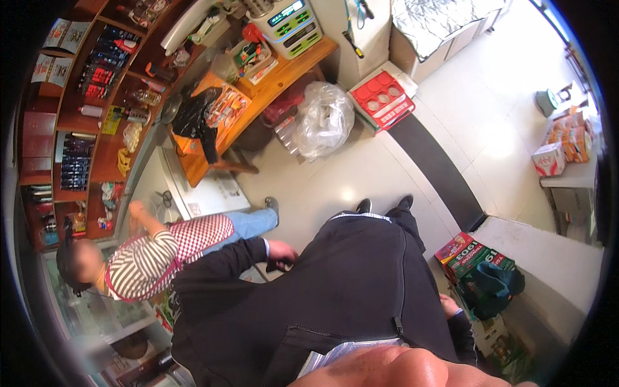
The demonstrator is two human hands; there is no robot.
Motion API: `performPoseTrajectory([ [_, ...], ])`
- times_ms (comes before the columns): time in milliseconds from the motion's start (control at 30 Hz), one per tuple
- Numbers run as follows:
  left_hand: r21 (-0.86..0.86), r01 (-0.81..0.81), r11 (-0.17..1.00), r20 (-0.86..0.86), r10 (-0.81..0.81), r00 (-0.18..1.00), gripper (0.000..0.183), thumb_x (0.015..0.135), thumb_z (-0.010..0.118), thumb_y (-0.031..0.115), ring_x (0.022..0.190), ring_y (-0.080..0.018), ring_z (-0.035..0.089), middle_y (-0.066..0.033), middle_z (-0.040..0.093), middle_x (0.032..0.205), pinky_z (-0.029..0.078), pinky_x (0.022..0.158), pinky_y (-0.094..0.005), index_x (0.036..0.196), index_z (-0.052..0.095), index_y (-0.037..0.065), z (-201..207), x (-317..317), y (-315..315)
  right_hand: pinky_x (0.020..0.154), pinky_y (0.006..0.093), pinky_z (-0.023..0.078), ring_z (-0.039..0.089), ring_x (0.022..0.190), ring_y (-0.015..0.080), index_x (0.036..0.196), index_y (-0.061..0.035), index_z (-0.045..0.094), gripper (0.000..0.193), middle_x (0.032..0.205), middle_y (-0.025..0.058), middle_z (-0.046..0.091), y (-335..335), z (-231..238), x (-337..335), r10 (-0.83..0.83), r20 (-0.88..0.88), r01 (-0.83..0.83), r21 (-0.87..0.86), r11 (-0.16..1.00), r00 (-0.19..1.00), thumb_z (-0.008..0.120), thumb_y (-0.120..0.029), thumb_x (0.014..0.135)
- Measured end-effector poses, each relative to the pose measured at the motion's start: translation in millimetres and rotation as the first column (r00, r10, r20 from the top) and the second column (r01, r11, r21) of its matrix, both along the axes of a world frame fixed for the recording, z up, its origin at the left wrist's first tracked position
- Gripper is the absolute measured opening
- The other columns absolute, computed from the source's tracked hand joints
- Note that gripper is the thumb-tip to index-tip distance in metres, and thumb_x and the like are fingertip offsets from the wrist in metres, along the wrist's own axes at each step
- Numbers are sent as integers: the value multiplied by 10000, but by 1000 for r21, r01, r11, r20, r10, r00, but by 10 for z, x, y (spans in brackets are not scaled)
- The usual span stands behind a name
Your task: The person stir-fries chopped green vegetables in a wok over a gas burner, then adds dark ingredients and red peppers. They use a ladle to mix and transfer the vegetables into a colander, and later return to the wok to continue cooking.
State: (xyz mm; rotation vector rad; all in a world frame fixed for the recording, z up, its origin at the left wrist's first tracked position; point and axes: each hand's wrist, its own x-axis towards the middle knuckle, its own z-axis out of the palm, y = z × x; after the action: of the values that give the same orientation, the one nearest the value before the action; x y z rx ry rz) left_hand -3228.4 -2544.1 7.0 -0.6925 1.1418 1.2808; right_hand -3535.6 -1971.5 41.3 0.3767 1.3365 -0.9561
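My left hand [282,251] hangs out at my left side, past the cuff of my black jacket [335,284]. Its fingers curl around a small dark thing whose kind I cannot make out. On the other side, my right hand [449,306] is down by my hip, and its fingers are mostly hidden by the jacket. Nearest to it are stacked green and red cartons [474,255] with a dark teal cloth bag [493,289] on them. To my left stands a person in a striped top and checked apron [193,235], close to my left arm.
Ahead is a wooden counter [284,74] with a black plastic bag [198,116] and a scale [290,29]. Below it sits a clear plastic sack [325,119], beside a red carton [385,97]. Shelves of bottles [103,68] line the left. A dark strip [435,164] crosses the pale tiled floor.
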Motion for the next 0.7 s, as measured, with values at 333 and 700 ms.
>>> performPoseTrajectory([
  [333, -123, 184, 975, -139, -200, 970, 271, 895, 524, 183, 671, -224, 603, -108, 655, 831, 499, 616, -391, 1077, 675, 50, -900, -93, 1544, 559, 360, 435, 578, 652, 233, 927, -100, 632, 231, 817, 126, 649, 794, -686, -1047, 606, 62, -607, 164, 777, 793, 608, -307, 828],
  [700, -276, 124, 953, -210, -186, 960, 257, 899, 536, 224, 748, -293, 626, -144, 672, 876, 507, 683, -450, 1035, 664, 49, -1536, -402, 2410, 702, 402, 506, 659, 811, 270, 947, -94, 718, 447, 910, 146, 705, 1147, -1483, -2843, 992, 17, -991, 39, -128, -128, 680, -503, 769],
])
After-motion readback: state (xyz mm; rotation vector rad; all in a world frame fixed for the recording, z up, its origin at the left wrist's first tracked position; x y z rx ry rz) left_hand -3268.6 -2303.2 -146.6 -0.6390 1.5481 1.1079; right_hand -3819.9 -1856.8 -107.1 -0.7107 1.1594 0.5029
